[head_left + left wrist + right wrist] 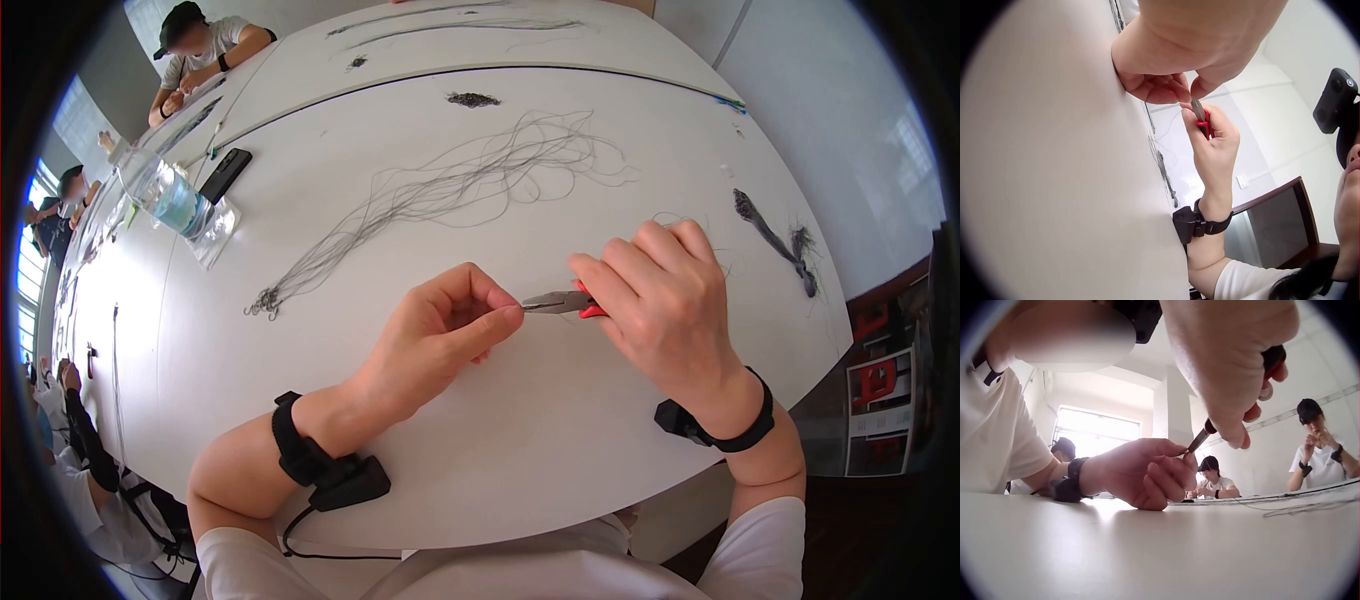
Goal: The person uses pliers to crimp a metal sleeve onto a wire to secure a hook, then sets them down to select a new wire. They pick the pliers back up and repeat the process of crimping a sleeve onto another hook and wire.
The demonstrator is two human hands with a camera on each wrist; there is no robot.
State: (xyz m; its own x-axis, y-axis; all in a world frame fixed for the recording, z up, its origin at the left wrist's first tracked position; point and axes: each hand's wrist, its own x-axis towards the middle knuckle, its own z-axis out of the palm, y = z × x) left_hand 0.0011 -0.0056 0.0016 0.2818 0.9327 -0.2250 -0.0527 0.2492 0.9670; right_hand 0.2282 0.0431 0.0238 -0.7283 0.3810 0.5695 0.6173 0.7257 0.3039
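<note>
Pliers (556, 302), red-handled, sit btwn both hands, just above the table (500, 430). Right hand (665, 300) has its fingers curled round the handles. Left hand (430, 340), at the pliers' tip, pinches a tiny item (523, 309) btwn thumb & forefinger; too small to ID.

Outward from pliers, per head view: thin lines (385, 215) lie spread beyond & to the left, w/ a cluster of hooks (265, 302) at the end left of pliers. Dark clump (473, 100) is farther beyond, well apart. Dark tied bundle (770, 238) is off to the right. Phone (226, 176) & clear container (178, 203) are far left, beyond pliers. Person in cap (215, 45) sits farthest out, upper left of pliers.
</note>
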